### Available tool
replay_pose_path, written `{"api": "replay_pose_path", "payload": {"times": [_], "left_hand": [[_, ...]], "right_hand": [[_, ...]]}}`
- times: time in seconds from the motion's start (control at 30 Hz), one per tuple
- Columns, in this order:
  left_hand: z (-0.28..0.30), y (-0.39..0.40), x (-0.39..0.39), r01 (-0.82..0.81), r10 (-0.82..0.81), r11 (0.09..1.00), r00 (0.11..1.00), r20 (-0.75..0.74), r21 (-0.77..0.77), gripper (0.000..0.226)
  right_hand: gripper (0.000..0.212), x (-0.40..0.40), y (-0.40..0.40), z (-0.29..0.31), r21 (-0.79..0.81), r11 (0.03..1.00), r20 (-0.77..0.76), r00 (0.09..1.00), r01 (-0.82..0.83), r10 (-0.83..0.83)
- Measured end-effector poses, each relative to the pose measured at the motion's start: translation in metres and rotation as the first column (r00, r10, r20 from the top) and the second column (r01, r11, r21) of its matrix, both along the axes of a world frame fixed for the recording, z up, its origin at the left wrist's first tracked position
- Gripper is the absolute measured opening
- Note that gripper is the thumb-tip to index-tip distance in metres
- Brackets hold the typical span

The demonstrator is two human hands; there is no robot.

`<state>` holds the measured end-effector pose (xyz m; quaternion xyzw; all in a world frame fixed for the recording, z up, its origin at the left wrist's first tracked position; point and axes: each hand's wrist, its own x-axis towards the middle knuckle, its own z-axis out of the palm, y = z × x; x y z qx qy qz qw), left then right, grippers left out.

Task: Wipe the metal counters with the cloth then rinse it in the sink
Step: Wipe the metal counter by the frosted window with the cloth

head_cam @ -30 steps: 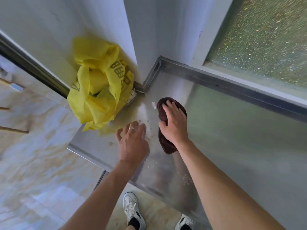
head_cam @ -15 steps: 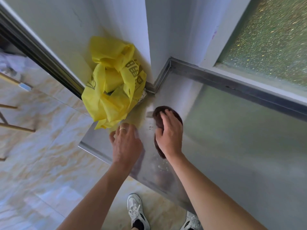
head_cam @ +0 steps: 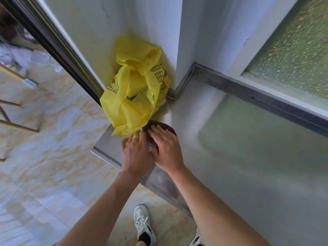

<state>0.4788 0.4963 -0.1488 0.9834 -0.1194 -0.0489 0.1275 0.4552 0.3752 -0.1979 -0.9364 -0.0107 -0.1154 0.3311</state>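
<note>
Pressing the brown cloth (head_cam: 162, 127) with flat spread fingers, the right hand (head_cam: 166, 150) wipes near the worktop (head_cam: 230, 166) corner beside the open, flat left hand (head_cam: 136, 153), so it may push the yellow plastic bag (head_cam: 134, 96) off the edge.

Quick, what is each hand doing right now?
Left hand: open, flat on the metal counter.
Right hand: open, fingers pressing the dark brown cloth.
</note>
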Motion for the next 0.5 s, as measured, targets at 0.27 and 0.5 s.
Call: {"api": "replay_pose_path", "payload": {"times": [0.27, 0.5], "left_hand": [[-0.002, -0.026, -0.039, 0.027, -0.027, 1.000, 0.999, 0.041, 0.009, 0.049], [-0.010, -0.075, -0.066, 0.186, -0.181, 0.965, 0.982, -0.048, 0.183, 0.045]], "right_hand": [[0.054, -0.039, -0.025, -0.005, -0.067, 0.996, 0.009, 0.998, 0.066, -0.065], [0.062, -0.086, -0.106, -0.001, -0.142, 0.951, 0.018, 0.961, 0.276, -0.276]]}}
